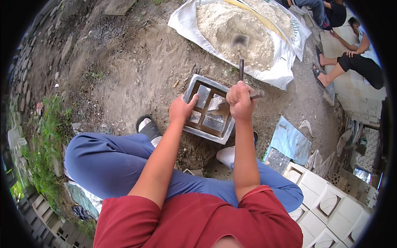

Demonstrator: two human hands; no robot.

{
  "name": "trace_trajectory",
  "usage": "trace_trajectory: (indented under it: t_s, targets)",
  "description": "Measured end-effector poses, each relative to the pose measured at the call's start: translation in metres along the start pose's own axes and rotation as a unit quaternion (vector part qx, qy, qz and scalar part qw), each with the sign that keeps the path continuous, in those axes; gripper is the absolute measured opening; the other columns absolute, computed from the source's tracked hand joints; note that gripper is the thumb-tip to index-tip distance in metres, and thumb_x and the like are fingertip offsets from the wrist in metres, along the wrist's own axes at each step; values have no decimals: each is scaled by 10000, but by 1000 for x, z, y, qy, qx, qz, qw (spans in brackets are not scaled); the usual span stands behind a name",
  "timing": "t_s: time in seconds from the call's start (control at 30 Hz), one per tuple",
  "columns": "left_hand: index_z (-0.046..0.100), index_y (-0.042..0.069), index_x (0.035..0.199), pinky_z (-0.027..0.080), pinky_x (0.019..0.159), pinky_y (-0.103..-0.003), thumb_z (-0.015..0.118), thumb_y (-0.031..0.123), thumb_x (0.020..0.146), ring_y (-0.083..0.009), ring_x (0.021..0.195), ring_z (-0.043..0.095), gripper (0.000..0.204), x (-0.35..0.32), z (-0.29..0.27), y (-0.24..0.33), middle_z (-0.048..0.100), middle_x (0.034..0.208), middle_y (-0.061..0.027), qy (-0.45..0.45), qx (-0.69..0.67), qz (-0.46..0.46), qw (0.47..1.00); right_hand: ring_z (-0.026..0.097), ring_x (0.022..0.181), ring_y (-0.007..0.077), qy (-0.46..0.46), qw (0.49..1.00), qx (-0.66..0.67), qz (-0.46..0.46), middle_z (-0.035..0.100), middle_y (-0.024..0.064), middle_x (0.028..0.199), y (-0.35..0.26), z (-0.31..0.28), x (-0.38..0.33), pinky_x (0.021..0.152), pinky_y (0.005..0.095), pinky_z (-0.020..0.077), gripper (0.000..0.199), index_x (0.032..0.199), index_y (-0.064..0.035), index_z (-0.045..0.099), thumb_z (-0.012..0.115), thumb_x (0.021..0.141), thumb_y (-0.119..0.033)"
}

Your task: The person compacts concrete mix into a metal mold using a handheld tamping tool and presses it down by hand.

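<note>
A rectangular metal mould (209,135) sits on the ground between my feet, with several flat grey plates (203,96) inside and brown channels between them. My left hand (181,108) grips its left rim, thumb over the edge. Above its right side my right hand (240,101) is closed in a fist around a short bar-like tool (257,94), whose end sticks out to the right; the rest is mostly hidden by the fingers. Just beyond the fist, a small shovel (240,40) has its blade in pale powder and its dark handle toward me; whether my hand touches it I cannot tell.
Pale powder (215,20) is heaped on an opened white sack (273,78) ahead. At far right a person (364,62) sits near stacked blocks. White moulded blocks (314,182) and a blue sheet (291,140) lie to my right. Grass (49,136) grows at left.
</note>
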State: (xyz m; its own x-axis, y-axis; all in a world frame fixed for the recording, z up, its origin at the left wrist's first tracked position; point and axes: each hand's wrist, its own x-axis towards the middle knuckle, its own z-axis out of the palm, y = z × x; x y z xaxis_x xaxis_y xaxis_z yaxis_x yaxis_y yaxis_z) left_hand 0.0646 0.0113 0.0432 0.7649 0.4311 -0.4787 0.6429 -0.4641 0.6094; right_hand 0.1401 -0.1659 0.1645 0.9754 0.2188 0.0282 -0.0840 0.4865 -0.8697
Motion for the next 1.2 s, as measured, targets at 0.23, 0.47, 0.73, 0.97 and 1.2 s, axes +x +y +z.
trace_trajectory:
  t_s: [0.23,0.47,0.73,0.97,1.2]
  targets:
    - [737,-2,1101,561,907,-529,577,807,873,-450,1037,713,856,1,7,1,743,1062,-282,-4,8,-1,1000,292,473,57,5,995,-74,62,347,-63,561,53,-12,0,456,280,236,460,653,-123,409,514,1098,-165]
    - [736,9,1118,560,914,-529,588,811,860,-444,1042,715,855,3,6,-5,745,1070,-276,-8,-1,-10,1000,290,484,54,-11,998,-51,31,346,-67,572,17,17,6,463,279,233,463,657,-110,417,519,1103,-175]
    - [758,92,1168,551,899,-533,533,766,932,-458,1051,705,748,3,11,-3,745,1082,-265,16,1,1,1000,296,497,64,-14,993,-117,22,370,-54,574,56,1,-23,476,294,236,487,636,-100,401,514,1104,-177]
    - [744,67,1188,518,978,-552,361,692,1027,-488,1111,669,751,4,5,-9,714,1137,-307,5,-42,-5,999,327,525,107,-46,996,-69,24,337,-14,579,10,5,-35,512,307,281,496,633,-96,358,499,1099,-189]
    - [738,86,1201,499,977,-572,293,569,1079,-508,1126,644,668,3,12,-11,700,1169,-303,11,-91,2,996,307,496,140,-264,960,-80,-47,329,-7,539,-33,26,-25,493,320,249,738,562,-110,303,539,1018,-641]
